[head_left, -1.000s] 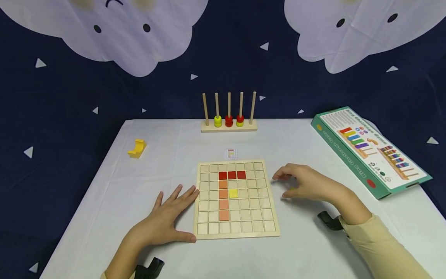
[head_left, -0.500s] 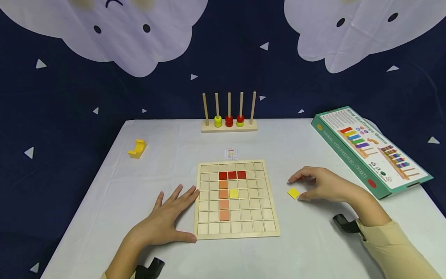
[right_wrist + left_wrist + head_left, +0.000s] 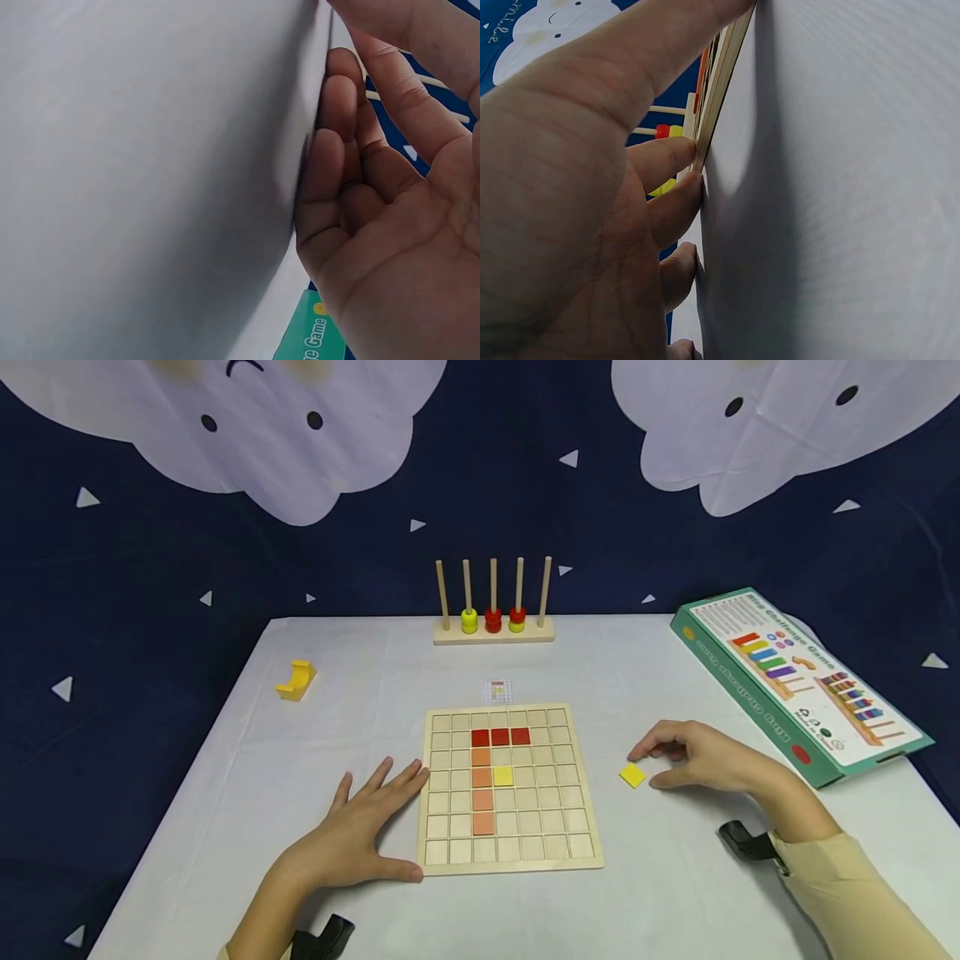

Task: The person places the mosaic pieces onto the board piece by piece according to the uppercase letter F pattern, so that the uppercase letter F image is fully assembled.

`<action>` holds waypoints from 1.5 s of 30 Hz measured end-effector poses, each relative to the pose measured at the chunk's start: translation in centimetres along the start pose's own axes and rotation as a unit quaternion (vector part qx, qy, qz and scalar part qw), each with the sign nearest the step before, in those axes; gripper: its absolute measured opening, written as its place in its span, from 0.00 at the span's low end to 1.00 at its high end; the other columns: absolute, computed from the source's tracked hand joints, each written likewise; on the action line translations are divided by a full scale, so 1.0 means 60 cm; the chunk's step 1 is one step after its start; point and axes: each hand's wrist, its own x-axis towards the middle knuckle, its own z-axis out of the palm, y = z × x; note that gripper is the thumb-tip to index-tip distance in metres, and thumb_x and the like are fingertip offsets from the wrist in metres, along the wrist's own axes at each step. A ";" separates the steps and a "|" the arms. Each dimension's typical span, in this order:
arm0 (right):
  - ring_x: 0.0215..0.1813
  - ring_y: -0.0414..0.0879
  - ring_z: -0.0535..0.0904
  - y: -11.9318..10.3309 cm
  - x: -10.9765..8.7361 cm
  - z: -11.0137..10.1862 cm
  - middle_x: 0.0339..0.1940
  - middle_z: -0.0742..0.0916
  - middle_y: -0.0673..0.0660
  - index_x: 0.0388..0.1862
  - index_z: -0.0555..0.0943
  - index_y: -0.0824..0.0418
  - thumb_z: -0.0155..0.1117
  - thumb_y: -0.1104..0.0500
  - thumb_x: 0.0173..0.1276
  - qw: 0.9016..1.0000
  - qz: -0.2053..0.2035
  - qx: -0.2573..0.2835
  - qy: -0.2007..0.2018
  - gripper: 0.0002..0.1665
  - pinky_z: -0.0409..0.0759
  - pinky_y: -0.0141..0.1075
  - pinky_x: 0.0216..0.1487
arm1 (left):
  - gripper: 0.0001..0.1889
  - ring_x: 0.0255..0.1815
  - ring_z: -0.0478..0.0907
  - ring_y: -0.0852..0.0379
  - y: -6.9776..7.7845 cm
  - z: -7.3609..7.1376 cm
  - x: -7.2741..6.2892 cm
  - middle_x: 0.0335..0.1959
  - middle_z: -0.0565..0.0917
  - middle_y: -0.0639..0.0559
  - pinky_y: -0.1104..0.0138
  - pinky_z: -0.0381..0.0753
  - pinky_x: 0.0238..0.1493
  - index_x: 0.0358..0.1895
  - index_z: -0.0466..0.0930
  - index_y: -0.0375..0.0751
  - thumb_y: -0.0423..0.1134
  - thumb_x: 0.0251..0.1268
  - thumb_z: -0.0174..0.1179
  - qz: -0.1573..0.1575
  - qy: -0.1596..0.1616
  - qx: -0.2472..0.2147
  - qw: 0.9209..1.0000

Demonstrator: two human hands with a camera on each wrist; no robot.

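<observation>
In the head view, a wooden grid board (image 3: 538, 823) lies mid-table with red, orange and yellow square tiles in some cells. My left hand (image 3: 352, 835) is spread beside it, thumb and fingertips touching its left edge; the left wrist view shows the fingers (image 3: 676, 206) against that edge. Right of the board, a loose yellow tile (image 3: 632, 776) lies flat on the cloth. Just to its right is my right hand (image 3: 705, 758), fingers loosely bent and thumb apart from the tile. In the right wrist view its curled fingers (image 3: 324, 169) rest near the cloth, holding nothing visible.
A small printed pattern card (image 3: 497, 691) lies behind the board. Farther back stands a peg rack (image 3: 492, 640) with red and yellow rings. A yellow curved block (image 3: 296, 680) sits at the left, and a green game box (image 3: 802, 685) lies at the right.
My right hand has moved right, away from the board. The yellow tile, mostly hidden under that hand earlier, now lies uncovered. The left hand has stayed in place.
</observation>
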 end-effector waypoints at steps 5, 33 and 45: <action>0.49 0.36 0.77 0.004 0.003 0.002 0.49 0.89 0.47 0.50 0.91 0.51 0.84 0.58 0.60 1.000 0.001 0.005 0.003 0.19 0.78 0.27 0.51 | 0.65 0.91 0.44 0.33 0.000 0.000 0.000 0.89 0.58 0.56 0.19 0.34 0.77 0.88 0.57 0.60 0.73 0.44 0.79 0.002 0.001 0.000 1.000; 0.41 0.37 0.75 -0.023 0.014 0.024 0.37 0.84 0.46 0.44 0.88 0.55 0.85 0.56 0.58 0.998 -0.012 -0.049 0.028 0.17 0.76 0.29 0.43 | 0.66 0.91 0.44 0.34 0.003 -0.002 0.000 0.89 0.57 0.56 0.20 0.33 0.78 0.88 0.56 0.60 0.73 0.42 0.80 -0.008 -0.004 0.004 1.000; 0.40 0.38 0.79 -0.039 0.030 0.024 0.34 0.86 0.45 0.42 0.87 0.54 0.84 0.58 0.59 0.997 -0.023 -0.071 0.037 0.15 0.81 0.30 0.44 | 0.65 0.91 0.44 0.34 0.002 -0.001 0.000 0.89 0.57 0.56 0.19 0.33 0.78 0.88 0.57 0.60 0.73 0.43 0.79 -0.006 -0.004 0.001 1.000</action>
